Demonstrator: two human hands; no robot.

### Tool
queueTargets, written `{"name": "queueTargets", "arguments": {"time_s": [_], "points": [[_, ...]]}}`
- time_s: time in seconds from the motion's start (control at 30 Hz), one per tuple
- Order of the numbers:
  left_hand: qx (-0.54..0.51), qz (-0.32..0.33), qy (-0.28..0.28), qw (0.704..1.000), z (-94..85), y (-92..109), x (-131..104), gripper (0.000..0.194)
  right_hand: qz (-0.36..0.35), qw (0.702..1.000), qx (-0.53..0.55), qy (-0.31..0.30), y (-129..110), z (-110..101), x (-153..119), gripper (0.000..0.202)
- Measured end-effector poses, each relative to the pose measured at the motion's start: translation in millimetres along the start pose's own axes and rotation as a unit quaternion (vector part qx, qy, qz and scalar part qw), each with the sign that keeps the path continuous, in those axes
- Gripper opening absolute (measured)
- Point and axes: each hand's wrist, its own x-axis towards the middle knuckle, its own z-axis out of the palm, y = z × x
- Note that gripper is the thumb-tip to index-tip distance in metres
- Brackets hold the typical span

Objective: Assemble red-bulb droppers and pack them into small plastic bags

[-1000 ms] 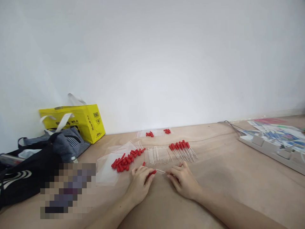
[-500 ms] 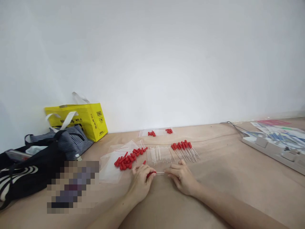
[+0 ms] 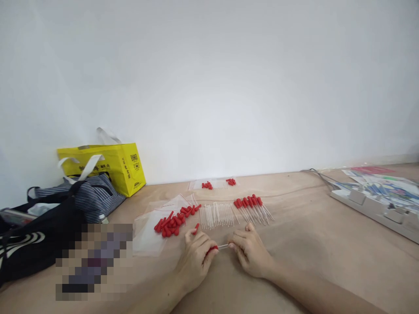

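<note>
My left hand (image 3: 197, 255) is closed around a red rubber dropper bulb (image 3: 214, 248), mostly hidden by the fingers. From its mouth a thin clear dropper tube (image 3: 223, 247) runs across to my right hand (image 3: 249, 249), which pinches the other end. How deep the tube sits in the bulb cannot be seen. Another red bulb (image 3: 196, 226) stands out beside my left fingers. Beyond the hands lies a row of clear tubes (image 3: 216, 214). Right of it are several droppers with bulbs fitted (image 3: 252, 206). Loose red bulbs (image 3: 170, 226) are heaped to the left.
Flat clear zip bags (image 3: 149, 235) lie under the loose bulbs. More bulbs (image 3: 207, 186) rest on bags near the wall. On the left stand a yellow bag (image 3: 127, 170), a striped bag (image 3: 93, 198) and a black bag (image 3: 49, 240). A white power strip (image 3: 373, 213) sits at right.
Both hands have shifted slightly nearer, still holding the bulb and tube between them. The tube now slants up a little to the right. The camera view has moved slightly.
</note>
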Motion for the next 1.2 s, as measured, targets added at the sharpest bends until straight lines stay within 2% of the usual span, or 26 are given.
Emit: {"name": "queueTargets", "arguments": {"time_s": [0.77, 1.0, 1.1, 1.2], "points": [[0.001, 0.009, -0.004, 1.000, 0.3, -2, 4, 0.015, 0.067, 0.991, 0.002, -0.114, 0, -1, 4, 0.030], [0.019, -0.009, 0.009, 1.000, -0.9, -7, 10, 0.013, 0.012, 0.994, -0.049, -0.100, 1, -17, 9, 0.019], [0.044, -0.049, 0.065, 0.996, -0.8, -15, 9, 0.015, 0.071, 0.992, -0.070, -0.082, 8, -17, 11, 0.020], [0.087, -0.153, 0.130, 0.976, -3.4, -28, 9, 0.024, 0.224, 0.970, -0.087, -0.025, 22, -14, 22, 0.024]]}}
